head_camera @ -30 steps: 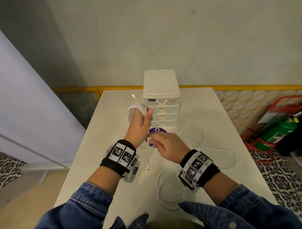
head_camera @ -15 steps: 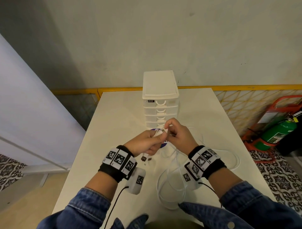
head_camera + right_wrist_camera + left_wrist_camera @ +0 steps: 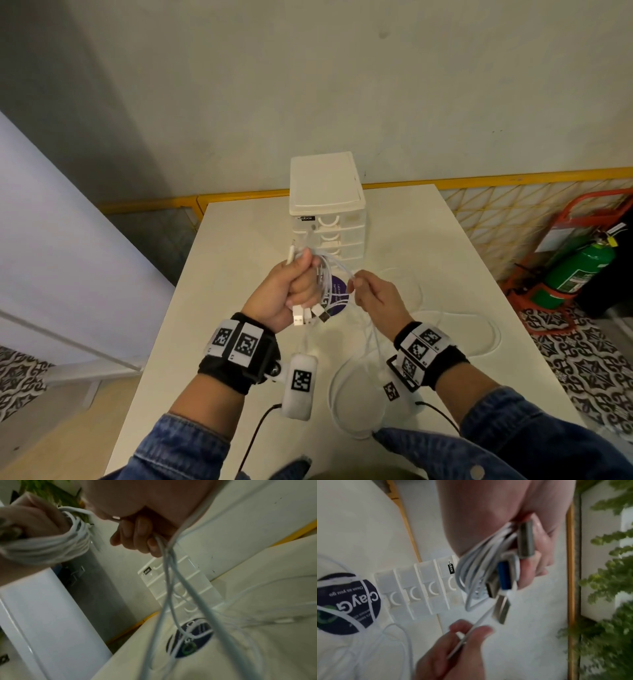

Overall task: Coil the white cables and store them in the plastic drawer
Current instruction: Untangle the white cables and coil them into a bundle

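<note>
Left hand (image 3: 289, 294): fisted around a bundle of coiled white cables (image 3: 476, 561), held up above the table (image 3: 239, 274); several USB plugs (image 3: 310, 313) hanging out below the fist, one thin connector end sticking up past the thumb
Right hand (image 3: 375, 298): just beside the left, thumb and forefinger pinching one strand of white cable running from the bundle, other fingers curled
Loose cable (image 3: 455, 329): trailing from the right hand down to the table, lying in slack loops near the right wrist
Plastic drawer (image 3: 327, 212): white unit standing at the far side of the table behind both hands, all drawers closed
Round dark purple sticker (image 3: 346, 604): on the table in front of the unit, cable lying across it
</note>
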`<state>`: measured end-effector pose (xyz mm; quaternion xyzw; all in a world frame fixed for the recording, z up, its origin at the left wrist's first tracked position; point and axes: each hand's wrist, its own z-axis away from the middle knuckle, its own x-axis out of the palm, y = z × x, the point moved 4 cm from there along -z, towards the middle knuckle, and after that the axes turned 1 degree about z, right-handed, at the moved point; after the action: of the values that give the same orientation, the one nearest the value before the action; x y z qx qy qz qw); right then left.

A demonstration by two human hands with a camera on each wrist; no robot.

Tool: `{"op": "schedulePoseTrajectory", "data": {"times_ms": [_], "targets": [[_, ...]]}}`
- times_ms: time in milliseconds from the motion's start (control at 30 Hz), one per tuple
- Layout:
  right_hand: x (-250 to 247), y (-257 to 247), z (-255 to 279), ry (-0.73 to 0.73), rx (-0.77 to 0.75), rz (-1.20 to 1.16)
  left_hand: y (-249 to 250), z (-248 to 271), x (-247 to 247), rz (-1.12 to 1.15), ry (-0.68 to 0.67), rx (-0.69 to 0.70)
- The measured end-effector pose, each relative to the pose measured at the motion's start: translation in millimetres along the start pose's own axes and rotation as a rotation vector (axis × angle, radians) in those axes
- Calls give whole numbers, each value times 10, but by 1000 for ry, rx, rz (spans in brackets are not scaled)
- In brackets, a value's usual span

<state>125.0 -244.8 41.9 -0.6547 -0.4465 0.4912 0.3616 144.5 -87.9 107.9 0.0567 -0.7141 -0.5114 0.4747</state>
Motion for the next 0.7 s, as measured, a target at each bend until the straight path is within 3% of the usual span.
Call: {"op": "schedulePoseTrajectory", "data": {"times_ms": [167,333,400,567,700], "targets": [[12,48,8,-18,-10,185,53,13,29,144,58,24],[-123,-72,-159,158,23,58,-66,23,199,46,-117,-104],[-146,-107,-207,215,19,46,-88,13,226,36,-129,-133],[22,-19,-142,5,66,178,-8,-49,243,249,-75,-66],[209,14,-18,-157,145,136,26,-57,224,347,-44,-30]]}}
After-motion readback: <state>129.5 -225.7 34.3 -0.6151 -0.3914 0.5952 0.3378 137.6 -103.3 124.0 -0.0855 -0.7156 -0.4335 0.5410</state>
